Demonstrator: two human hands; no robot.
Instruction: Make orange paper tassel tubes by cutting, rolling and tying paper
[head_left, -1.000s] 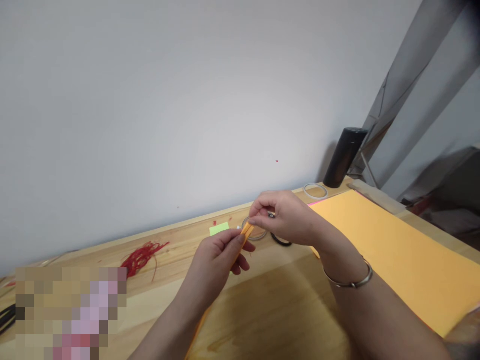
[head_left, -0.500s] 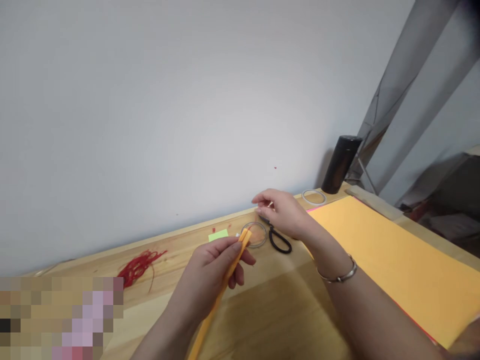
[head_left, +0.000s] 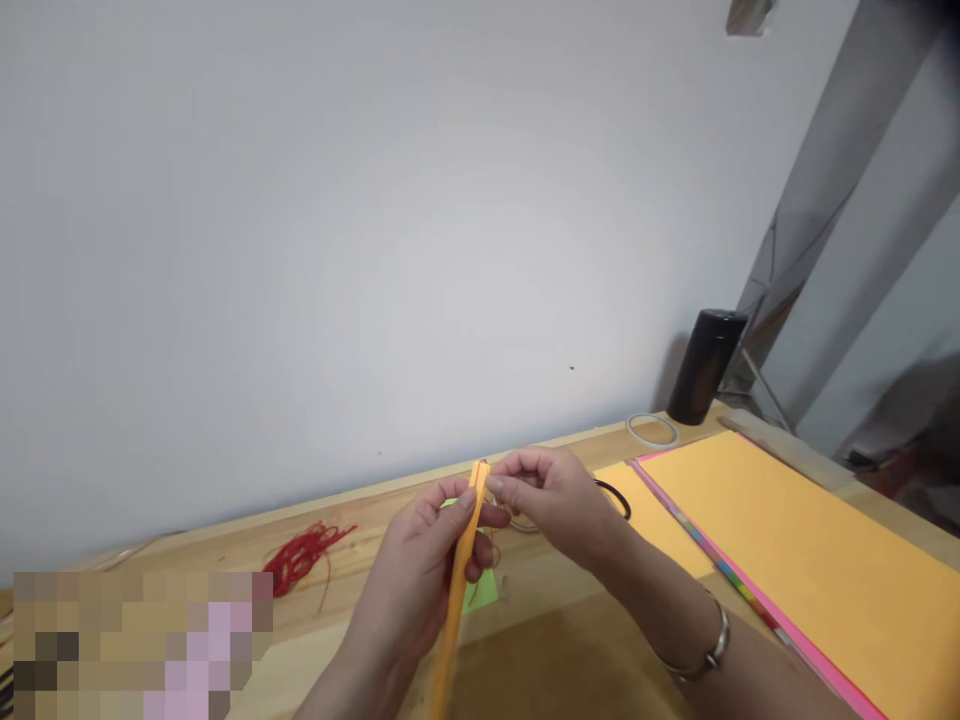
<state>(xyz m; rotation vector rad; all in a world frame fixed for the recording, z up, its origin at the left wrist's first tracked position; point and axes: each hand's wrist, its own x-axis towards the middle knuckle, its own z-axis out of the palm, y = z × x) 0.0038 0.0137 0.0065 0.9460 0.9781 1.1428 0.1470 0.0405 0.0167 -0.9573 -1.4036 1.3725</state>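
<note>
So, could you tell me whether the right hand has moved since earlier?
Yes: the right hand moved left, away from the black bottle, to the orange strip.

Left hand (head_left: 435, 545) raised, fingers pinched, right hand (head_left: 555, 500) meeting it, fingertips together

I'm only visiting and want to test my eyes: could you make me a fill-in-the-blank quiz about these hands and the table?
1. The left hand grips a folded paper strip whose colour is ____.
2. The loose bundle of thread on the wooden table is ____.
3. The metal bracelet sits on the ____ wrist.
4. The cylinder by the wall is ____.

Missing words: orange; red; right; black.
</note>
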